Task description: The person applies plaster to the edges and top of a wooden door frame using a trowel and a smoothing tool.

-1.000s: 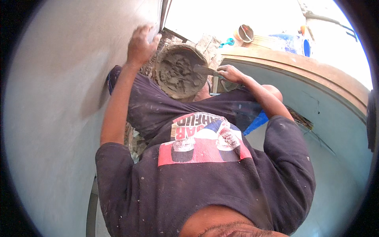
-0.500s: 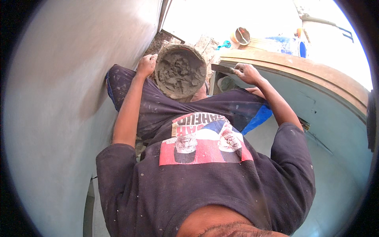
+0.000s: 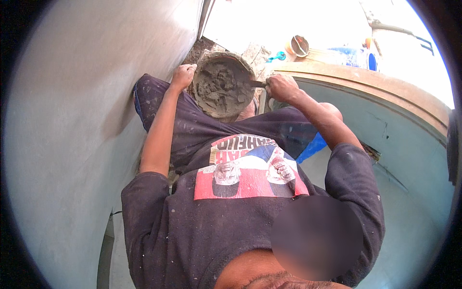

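Observation:
A round bucket (image 3: 206,107) of wet grey mortar (image 3: 222,83) sits between my knees, its opening facing up. My left hand (image 3: 184,76) is closed at the bucket's left rim, fingers curled against the edge. My right hand (image 3: 281,87) grips a trowel (image 3: 258,84) just right of the bucket. The trowel's blade reaches over the right rim, its tip at the mortar. Part of the handle is hidden inside my fist.
A pale wall (image 3: 91,96) rises close on my left. To the right runs a wooden edge (image 3: 365,79) above a light-blue panel (image 3: 409,149). Beyond it lie a small mortar-stained pail (image 3: 299,45), a turquoise object (image 3: 278,56) and a blue-and-white container (image 3: 356,58) on its side.
My right hand has moved left and turned, bringing the trowel from beside the bucket to over its right rim. My left hand stays at the rim.

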Demonstrator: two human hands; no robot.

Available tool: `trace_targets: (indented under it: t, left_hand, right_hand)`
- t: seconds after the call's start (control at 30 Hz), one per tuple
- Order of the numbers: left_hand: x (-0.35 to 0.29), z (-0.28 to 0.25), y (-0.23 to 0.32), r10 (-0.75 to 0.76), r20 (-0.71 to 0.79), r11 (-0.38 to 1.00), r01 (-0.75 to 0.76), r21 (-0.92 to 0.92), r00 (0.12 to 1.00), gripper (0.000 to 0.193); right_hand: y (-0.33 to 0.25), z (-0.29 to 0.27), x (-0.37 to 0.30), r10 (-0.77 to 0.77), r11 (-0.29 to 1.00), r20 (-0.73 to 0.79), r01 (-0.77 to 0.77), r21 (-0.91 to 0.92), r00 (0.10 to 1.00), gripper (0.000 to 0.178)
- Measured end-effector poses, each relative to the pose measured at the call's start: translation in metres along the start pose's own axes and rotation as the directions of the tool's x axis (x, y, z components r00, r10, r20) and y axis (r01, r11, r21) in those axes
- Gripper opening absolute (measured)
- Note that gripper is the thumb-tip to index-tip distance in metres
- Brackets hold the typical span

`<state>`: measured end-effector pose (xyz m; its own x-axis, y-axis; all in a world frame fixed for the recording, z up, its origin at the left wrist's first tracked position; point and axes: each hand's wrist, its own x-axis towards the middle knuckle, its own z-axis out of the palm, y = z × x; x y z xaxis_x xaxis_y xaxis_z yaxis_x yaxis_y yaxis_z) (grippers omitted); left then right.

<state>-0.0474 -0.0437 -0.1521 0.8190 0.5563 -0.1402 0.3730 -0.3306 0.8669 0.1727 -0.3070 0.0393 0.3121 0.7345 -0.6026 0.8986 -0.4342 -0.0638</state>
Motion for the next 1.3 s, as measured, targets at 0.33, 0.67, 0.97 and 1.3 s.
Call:
trace_targets:
  t: [0.33,0.67,0.97,1.3]
  left_hand:
    - [0.004,-0.002,0.0,-0.086,0.048,0.995,0.084,0.06,0.995,0.039]
    - [-0.015,0.019,-0.062,-0.089,0.147,0.96,0.046,0.274,0.985,0.05]
    - [-0.004,-0.006,-0.009,0.022,0.121,0.989,-0.039,0.14,0.992,0.043]
    - [0.02,-0.005,-0.037,-0.051,0.175,0.974,0.01,0.227,0.983,0.034]
  right_hand:
    - [0.0,0.002,-0.02,0.045,0.95,0.171,-0.095,0.297,0.984,0.029]
    - [0.023,0.01,-0.034,0.195,0.663,-0.019,-0.118,0.739,0.981,0.037]
    - [0.048,-0.137,-0.104,0.389,-0.398,-0.307,0.459,0.794,0.869,0.029]
    - [0.12,-0.253,-0.286,0.591,0.441,-0.797,0.776,0.451,0.127,0.038]
